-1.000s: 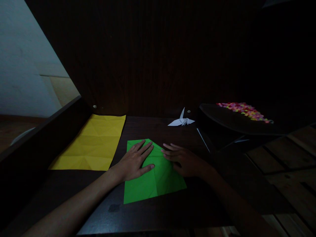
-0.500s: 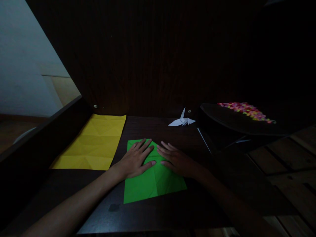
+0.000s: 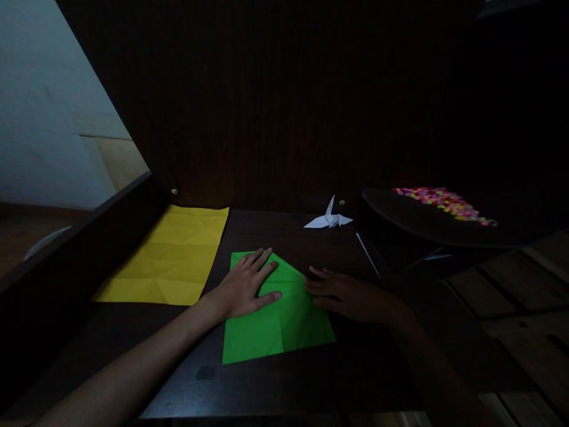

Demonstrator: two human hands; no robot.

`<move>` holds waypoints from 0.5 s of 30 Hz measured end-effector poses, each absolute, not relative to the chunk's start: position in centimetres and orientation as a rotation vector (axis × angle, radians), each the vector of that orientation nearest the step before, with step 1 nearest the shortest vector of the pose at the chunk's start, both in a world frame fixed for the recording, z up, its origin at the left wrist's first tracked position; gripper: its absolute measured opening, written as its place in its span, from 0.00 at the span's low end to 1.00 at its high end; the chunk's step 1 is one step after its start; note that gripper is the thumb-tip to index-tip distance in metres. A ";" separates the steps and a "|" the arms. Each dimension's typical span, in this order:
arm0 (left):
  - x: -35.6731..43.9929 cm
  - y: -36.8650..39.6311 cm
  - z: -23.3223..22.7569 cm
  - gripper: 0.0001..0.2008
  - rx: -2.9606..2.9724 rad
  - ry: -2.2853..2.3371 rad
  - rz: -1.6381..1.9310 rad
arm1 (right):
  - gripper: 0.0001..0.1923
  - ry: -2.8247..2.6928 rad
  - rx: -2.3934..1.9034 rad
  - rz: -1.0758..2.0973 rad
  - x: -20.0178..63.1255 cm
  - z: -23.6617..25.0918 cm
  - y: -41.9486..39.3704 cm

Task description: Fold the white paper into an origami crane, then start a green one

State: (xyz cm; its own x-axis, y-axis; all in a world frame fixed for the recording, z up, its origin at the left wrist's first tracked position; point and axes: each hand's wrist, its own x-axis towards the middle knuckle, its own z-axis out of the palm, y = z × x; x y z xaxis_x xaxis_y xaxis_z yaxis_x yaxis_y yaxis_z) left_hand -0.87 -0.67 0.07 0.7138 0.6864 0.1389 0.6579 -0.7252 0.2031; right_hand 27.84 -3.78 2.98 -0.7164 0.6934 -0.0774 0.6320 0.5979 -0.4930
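A green sheet of paper [image 3: 255, 338] with crease lines lies on the dark wooden table, its upper right edge running on a slant. Flat on its upper left part rests my left hand [image 3: 249, 284], fingers spread and thumb out to the right. My right hand [image 3: 344, 293] is at the slanted right edge, its fingers extended and the tips touching or just over the paper. A yellow creased sheet [image 3: 178, 249] lies to the left of the green one. Beyond the hands, near the back panel, a white origami crane [image 3: 329, 220] stands on the table.
A dark bag-like object [image 3: 400, 225] with pink, red and yellow decoration [image 3: 444, 201] is at the right. A thin white strip [image 3: 367, 255] lies beside it. A raised dark side board [image 3: 80, 231] bounds the left, and a tall dark panel [image 3: 267, 107] stands behind.
My right hand has slid right, from the middle of the green paper to its slanted edge. My left hand stays in place on the paper.
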 end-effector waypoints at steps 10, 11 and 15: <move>-1.4 -0.2 -0.7 0.36 2.798 1.025 0.355 | 0.16 -2.525 -1.367 0.506 26.9 3.4 -3.4; -1.4 -0.2 -0.8 0.36 2.797 1.021 0.359 | 0.16 -2.514 -1.378 0.458 26.6 3.2 -3.3; -1.4 -0.2 -1.1 0.36 2.790 1.000 0.383 | 0.12 -2.522 -1.319 0.264 25.6 2.0 -2.8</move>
State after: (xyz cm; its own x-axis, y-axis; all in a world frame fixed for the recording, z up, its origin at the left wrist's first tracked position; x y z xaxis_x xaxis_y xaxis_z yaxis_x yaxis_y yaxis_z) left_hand -1.42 -0.16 -1.11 0.7445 0.6409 0.1869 0.6017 -0.7655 0.2279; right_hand 25.64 -2.82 1.98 -0.5428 0.8239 0.1631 0.7724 0.5659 -0.2883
